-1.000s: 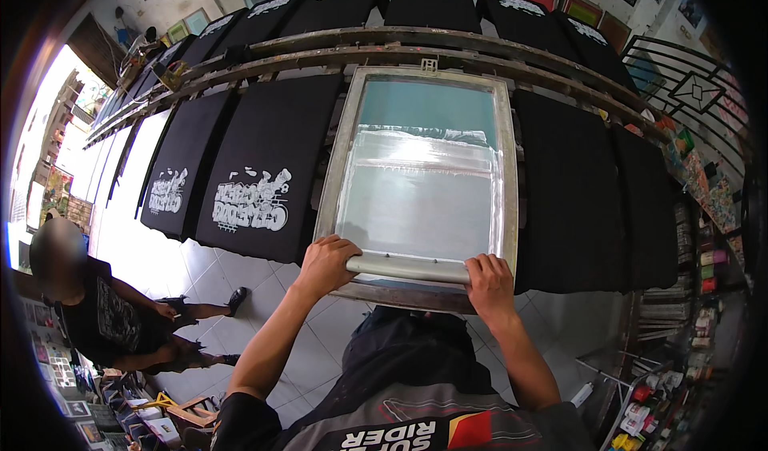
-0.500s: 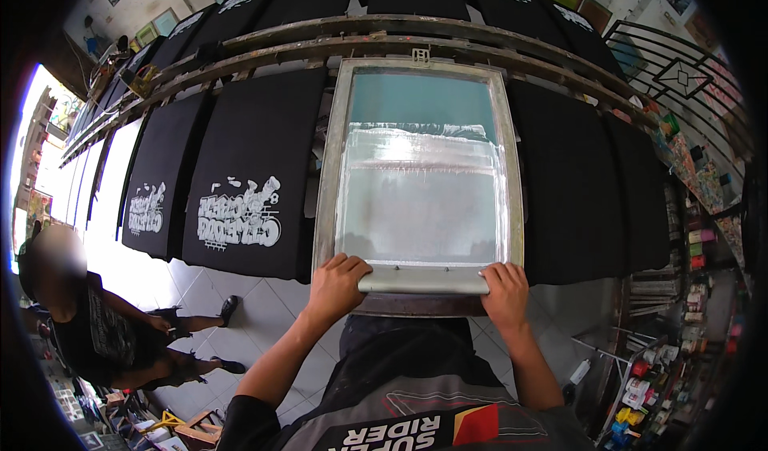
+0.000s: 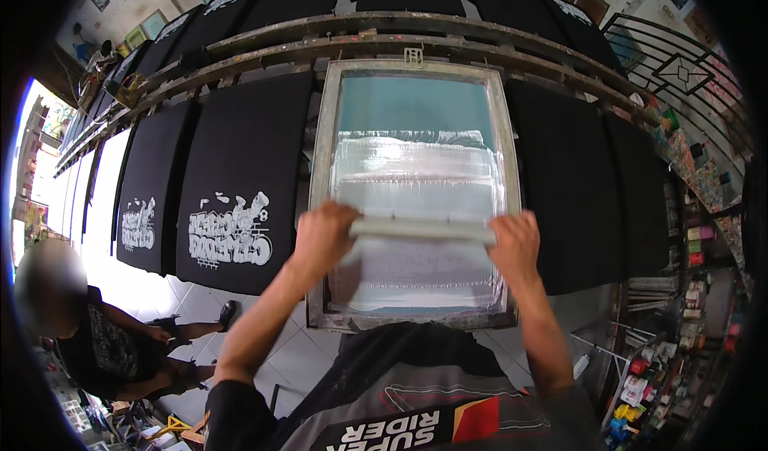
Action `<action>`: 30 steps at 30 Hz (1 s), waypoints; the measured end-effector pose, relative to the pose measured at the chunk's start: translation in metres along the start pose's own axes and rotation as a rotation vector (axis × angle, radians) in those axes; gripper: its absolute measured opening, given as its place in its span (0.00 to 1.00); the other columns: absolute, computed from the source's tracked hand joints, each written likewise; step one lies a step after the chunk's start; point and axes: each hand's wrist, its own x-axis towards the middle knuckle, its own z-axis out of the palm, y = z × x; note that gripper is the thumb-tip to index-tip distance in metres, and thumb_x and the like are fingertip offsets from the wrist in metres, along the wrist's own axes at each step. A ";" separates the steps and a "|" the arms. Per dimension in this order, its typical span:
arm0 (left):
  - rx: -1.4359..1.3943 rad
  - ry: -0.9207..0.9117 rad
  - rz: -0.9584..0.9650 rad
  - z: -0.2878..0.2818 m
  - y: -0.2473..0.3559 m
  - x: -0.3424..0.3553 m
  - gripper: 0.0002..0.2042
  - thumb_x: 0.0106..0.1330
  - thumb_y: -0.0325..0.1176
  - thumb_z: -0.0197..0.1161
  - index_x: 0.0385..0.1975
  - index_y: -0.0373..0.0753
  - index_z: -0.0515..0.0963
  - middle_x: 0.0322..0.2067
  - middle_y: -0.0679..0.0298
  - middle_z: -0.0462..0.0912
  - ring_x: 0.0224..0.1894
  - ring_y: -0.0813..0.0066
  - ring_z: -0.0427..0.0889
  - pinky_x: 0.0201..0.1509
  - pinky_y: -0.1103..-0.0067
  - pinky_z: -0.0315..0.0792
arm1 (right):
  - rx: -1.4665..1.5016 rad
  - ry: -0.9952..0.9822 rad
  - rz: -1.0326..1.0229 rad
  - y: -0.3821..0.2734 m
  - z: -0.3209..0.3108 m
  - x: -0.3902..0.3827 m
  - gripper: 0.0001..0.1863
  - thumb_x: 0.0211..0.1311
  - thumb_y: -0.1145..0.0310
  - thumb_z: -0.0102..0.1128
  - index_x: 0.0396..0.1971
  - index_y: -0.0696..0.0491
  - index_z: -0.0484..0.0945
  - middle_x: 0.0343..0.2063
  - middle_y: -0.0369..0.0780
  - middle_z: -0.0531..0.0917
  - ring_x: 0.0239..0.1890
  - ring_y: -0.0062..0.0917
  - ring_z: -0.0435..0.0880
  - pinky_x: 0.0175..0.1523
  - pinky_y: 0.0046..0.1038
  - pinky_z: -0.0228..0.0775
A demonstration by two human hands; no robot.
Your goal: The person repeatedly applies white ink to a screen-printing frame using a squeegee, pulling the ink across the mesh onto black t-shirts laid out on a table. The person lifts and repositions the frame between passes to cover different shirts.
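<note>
A long pale squeegee (image 3: 424, 228) spans the screen-printing frame (image 3: 320, 159) crosswise, above the lower middle of its mesh. My left hand (image 3: 326, 231) grips its left end, and my right hand (image 3: 516, 244) is closed round the right end; both are slightly blurred. White ink (image 3: 408, 156) coats much of the mesh, with a ridge along its far edge and streaks nearer me. Beyond it shows a bare teal strip of mesh (image 3: 412, 103). Whether the blade touches the mesh is hidden by the handle.
Black shirts with white prints (image 3: 232, 155) lie on boards to the left; plain black ones (image 3: 564, 187) lie to the right. A long stained rail (image 3: 448, 45) runs behind the frame. Someone in black (image 3: 112, 339) stands at the left. Several coloured containers (image 3: 632, 411) crowd the lower right.
Both hands have carried the squeegee from the frame's near edge away from my body, toward the mesh's middle. The frame's near end, with ink streaks, now shows behind it.
</note>
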 end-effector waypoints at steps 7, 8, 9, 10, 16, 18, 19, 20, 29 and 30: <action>0.050 0.109 0.021 0.036 -0.045 0.117 0.13 0.55 0.32 0.79 0.41 0.46 0.92 0.42 0.66 0.92 0.46 0.59 0.90 0.51 0.65 0.84 | -0.121 0.103 -0.029 0.068 0.068 0.086 0.12 0.46 0.80 0.73 0.33 0.51 0.85 0.33 0.37 0.87 0.41 0.34 0.85 0.53 0.36 0.69; 0.043 0.113 0.026 0.040 -0.044 0.118 0.12 0.55 0.32 0.78 0.41 0.46 0.92 0.41 0.66 0.92 0.46 0.60 0.90 0.51 0.65 0.84 | -0.098 0.080 -0.008 0.073 0.075 0.081 0.12 0.47 0.80 0.72 0.33 0.51 0.85 0.34 0.37 0.87 0.41 0.34 0.85 0.52 0.35 0.69; 0.037 0.112 0.013 0.045 -0.045 0.110 0.11 0.55 0.32 0.77 0.40 0.46 0.92 0.41 0.66 0.92 0.46 0.60 0.90 0.50 0.64 0.84 | -0.090 0.072 -0.007 0.068 0.076 0.077 0.11 0.47 0.77 0.74 0.32 0.51 0.85 0.34 0.37 0.86 0.41 0.34 0.85 0.52 0.36 0.69; 0.043 0.122 0.002 0.047 -0.047 0.101 0.13 0.53 0.30 0.75 0.40 0.47 0.93 0.40 0.66 0.92 0.46 0.60 0.90 0.50 0.65 0.84 | -0.085 0.066 -0.004 0.064 0.075 0.073 0.11 0.47 0.75 0.76 0.32 0.51 0.85 0.33 0.37 0.85 0.40 0.34 0.85 0.52 0.36 0.69; -0.006 0.027 -0.013 0.045 -0.014 0.005 0.19 0.48 0.25 0.73 0.44 0.45 0.92 0.43 0.64 0.93 0.45 0.61 0.90 0.49 0.67 0.85 | -0.027 -0.073 0.027 0.024 0.037 -0.011 0.10 0.50 0.79 0.69 0.34 0.51 0.85 0.32 0.39 0.83 0.39 0.37 0.83 0.49 0.38 0.70; -0.055 0.051 0.036 0.056 -0.004 -0.049 0.23 0.44 0.23 0.74 0.46 0.43 0.91 0.45 0.63 0.93 0.44 0.61 0.91 0.49 0.67 0.86 | -0.034 -0.063 0.043 0.001 0.022 -0.066 0.06 0.55 0.76 0.68 0.33 0.52 0.85 0.31 0.39 0.83 0.38 0.38 0.83 0.47 0.40 0.70; -0.049 0.040 0.073 0.054 0.004 -0.077 0.25 0.40 0.27 0.76 0.46 0.45 0.91 0.46 0.64 0.94 0.43 0.62 0.91 0.45 0.69 0.86 | -0.039 -0.063 0.064 -0.010 0.017 -0.093 0.04 0.57 0.74 0.68 0.34 0.52 0.84 0.32 0.39 0.84 0.37 0.38 0.82 0.46 0.41 0.70; -0.092 0.072 0.075 0.054 0.019 -0.103 0.27 0.37 0.26 0.76 0.46 0.44 0.91 0.47 0.64 0.94 0.42 0.63 0.92 0.44 0.70 0.86 | -0.011 -0.064 0.065 -0.022 0.008 -0.117 0.06 0.57 0.74 0.68 0.35 0.52 0.86 0.33 0.39 0.86 0.38 0.37 0.83 0.46 0.40 0.71; -0.071 0.102 0.068 0.050 0.051 -0.150 0.27 0.39 0.28 0.77 0.47 0.44 0.90 0.49 0.69 0.92 0.43 0.67 0.89 0.46 0.72 0.83 | -0.017 -0.021 0.030 -0.041 -0.011 -0.151 0.11 0.62 0.75 0.63 0.42 0.52 0.89 0.40 0.36 0.89 0.38 0.33 0.84 0.52 0.39 0.71; -0.083 0.051 0.054 0.043 0.048 -0.140 0.28 0.39 0.28 0.77 0.48 0.43 0.90 0.49 0.69 0.92 0.44 0.66 0.88 0.47 0.71 0.83 | -0.007 -0.058 0.031 -0.044 -0.021 -0.141 0.11 0.61 0.75 0.63 0.42 0.52 0.89 0.40 0.35 0.89 0.38 0.33 0.84 0.52 0.40 0.71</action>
